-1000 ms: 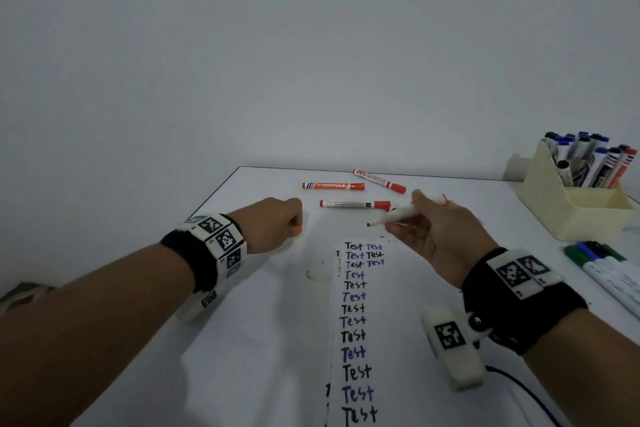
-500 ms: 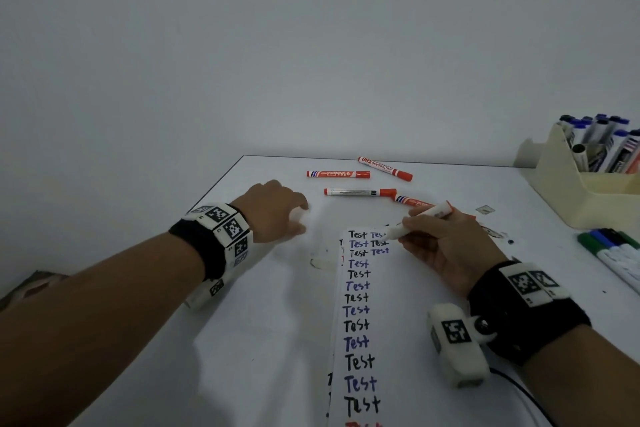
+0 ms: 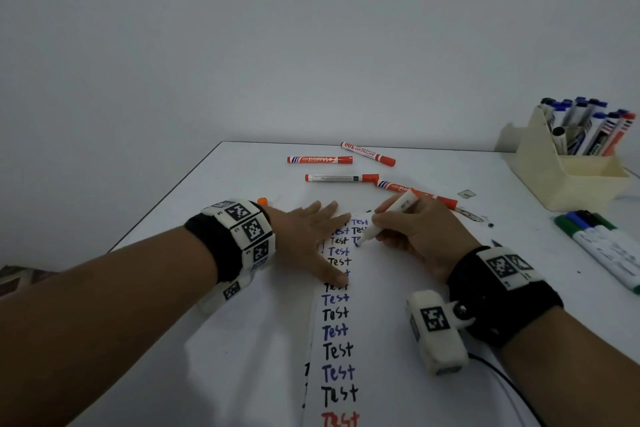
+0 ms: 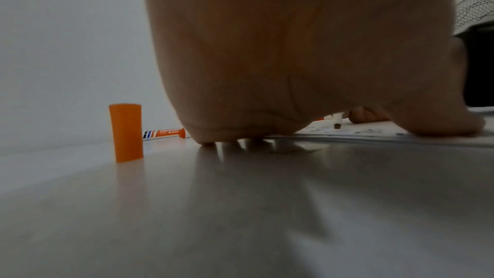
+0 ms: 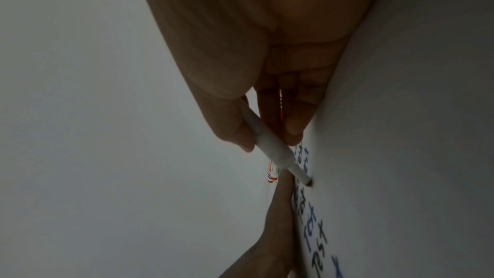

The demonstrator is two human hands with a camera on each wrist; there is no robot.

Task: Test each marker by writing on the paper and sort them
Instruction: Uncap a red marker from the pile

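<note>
A long paper strip (image 3: 341, 350) carries a column of black, blue and red "Test" words. My left hand (image 3: 311, 239) lies flat with straight fingers on the strip's left edge; its palm (image 4: 267, 50) fills the left wrist view. My right hand (image 3: 412, 229) pinches an uncapped white marker (image 3: 389, 217), and the marker's tip (image 5: 308, 183) touches the paper beside the upper words. An orange cap (image 3: 262, 200) stands upright on the table behind my left wrist, the same cap (image 4: 125, 132) showing in the left wrist view.
Several red-capped markers (image 3: 341, 178) lie at the far middle of the white table (image 3: 242, 340). A cream holder (image 3: 568, 177) with several markers stands at the back right. Green and blue markers (image 3: 602, 246) lie near the right edge.
My left hand opened from a fist and came right to lie flat on the paper; the orange cap now stands on the table. My right hand lowered the marker's tip onto the paper.
</note>
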